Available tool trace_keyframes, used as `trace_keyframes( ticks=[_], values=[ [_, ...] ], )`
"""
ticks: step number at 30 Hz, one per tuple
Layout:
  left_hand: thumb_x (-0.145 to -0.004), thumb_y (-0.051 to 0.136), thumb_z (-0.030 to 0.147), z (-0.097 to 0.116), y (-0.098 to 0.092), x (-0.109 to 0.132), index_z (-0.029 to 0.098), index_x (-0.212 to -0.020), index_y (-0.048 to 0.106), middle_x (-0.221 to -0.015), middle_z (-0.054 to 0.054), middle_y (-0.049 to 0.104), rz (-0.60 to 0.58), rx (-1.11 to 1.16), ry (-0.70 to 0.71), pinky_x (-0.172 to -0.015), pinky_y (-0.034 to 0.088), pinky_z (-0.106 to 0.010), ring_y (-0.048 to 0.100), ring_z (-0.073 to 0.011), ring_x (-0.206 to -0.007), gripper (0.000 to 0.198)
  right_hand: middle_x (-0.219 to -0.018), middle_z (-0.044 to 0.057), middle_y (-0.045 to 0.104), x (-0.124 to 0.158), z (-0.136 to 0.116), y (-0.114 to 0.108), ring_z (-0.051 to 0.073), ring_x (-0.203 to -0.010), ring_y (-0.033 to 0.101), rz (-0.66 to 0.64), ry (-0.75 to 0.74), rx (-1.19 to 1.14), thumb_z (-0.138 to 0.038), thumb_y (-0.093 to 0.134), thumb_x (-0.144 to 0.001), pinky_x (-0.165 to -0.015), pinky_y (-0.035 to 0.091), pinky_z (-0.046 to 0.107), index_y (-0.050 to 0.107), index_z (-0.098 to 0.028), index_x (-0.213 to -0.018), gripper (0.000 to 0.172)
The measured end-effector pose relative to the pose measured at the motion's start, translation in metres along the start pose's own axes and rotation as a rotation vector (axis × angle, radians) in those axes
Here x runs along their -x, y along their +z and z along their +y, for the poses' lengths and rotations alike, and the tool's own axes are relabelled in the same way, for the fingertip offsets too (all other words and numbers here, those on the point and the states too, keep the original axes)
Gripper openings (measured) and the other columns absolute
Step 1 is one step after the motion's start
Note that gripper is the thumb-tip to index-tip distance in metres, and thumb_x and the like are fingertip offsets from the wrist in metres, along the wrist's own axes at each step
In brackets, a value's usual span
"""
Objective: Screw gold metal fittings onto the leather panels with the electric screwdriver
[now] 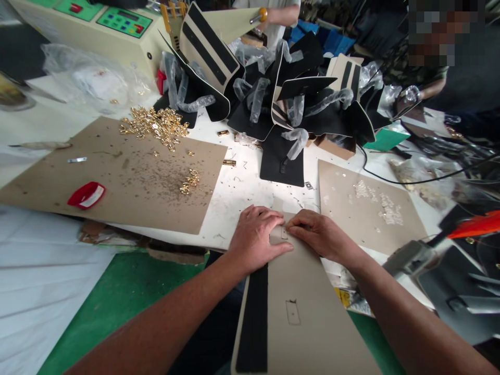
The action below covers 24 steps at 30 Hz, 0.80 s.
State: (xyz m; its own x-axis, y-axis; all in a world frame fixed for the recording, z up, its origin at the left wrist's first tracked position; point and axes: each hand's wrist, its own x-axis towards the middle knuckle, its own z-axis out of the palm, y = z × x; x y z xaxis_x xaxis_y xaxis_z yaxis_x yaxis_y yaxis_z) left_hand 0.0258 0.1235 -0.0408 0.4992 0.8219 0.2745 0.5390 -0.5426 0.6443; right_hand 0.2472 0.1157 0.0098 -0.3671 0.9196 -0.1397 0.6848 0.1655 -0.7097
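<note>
A beige panel with a black stripe (297, 312) lies at the table's near edge, running toward me. My left hand (255, 237) rests curled on its far end, thumb pressing the panel. My right hand (318, 234) pinches at a small fitting (284, 233) on the panel's far end, fingertips meeting the left hand's. A second small rectangular mark (292, 311) shows lower on the panel.
Brown cardboard (128, 177) at left carries a heap of gold metal fittings (154, 125) and a red object (86, 195). Another cardboard (367, 208) lies at right. Black and beige panels (281, 99) pile at the back beside a cream machine (101, 31). Another person sits far right.
</note>
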Motion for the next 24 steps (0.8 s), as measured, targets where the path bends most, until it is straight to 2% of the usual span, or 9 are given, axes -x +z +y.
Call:
trace_keyframes(
  ticks=[12,17,24],
  values=[
    [-0.076,0.091,0.052,-0.001,0.001,0.000,0.025,-0.116,0.072,-0.129,-0.001,0.077,0.008,0.009,0.006,-0.117,0.039,-0.054,0.061,-0.0299,-0.123,0.052,-0.097,0.001,0.072,-0.003,-0.005,0.008,0.019,-0.095,0.066,-0.004,0.015,-0.031,-0.027,0.067,-0.096,-0.086,0.047,0.033,0.077,-0.025,-0.088,0.013],
    [-0.077,0.090,0.053,0.000,0.001,0.000,0.025,-0.116,0.072,-0.130,-0.001,0.077,0.009,0.003,0.011,-0.117,0.039,-0.054,0.061,-0.0302,-0.124,0.052,-0.094,0.000,0.072,-0.006,-0.010,0.006,0.019,-0.090,0.066,0.002,0.128,0.002,-0.027,0.067,-0.092,-0.081,0.047,0.031,0.076,-0.025,-0.084,0.012],
    [-0.076,0.091,0.052,-0.001,0.001,0.000,0.026,-0.117,0.072,-0.131,0.000,0.076,0.006,0.011,0.005,-0.118,0.038,-0.054,0.061,-0.0300,-0.125,0.052,-0.090,-0.001,0.074,-0.014,-0.009,-0.001,0.017,-0.081,0.065,-0.094,0.173,0.006,-0.027,0.065,-0.089,-0.074,0.046,0.030,0.075,-0.024,-0.082,0.012]
  ],
)
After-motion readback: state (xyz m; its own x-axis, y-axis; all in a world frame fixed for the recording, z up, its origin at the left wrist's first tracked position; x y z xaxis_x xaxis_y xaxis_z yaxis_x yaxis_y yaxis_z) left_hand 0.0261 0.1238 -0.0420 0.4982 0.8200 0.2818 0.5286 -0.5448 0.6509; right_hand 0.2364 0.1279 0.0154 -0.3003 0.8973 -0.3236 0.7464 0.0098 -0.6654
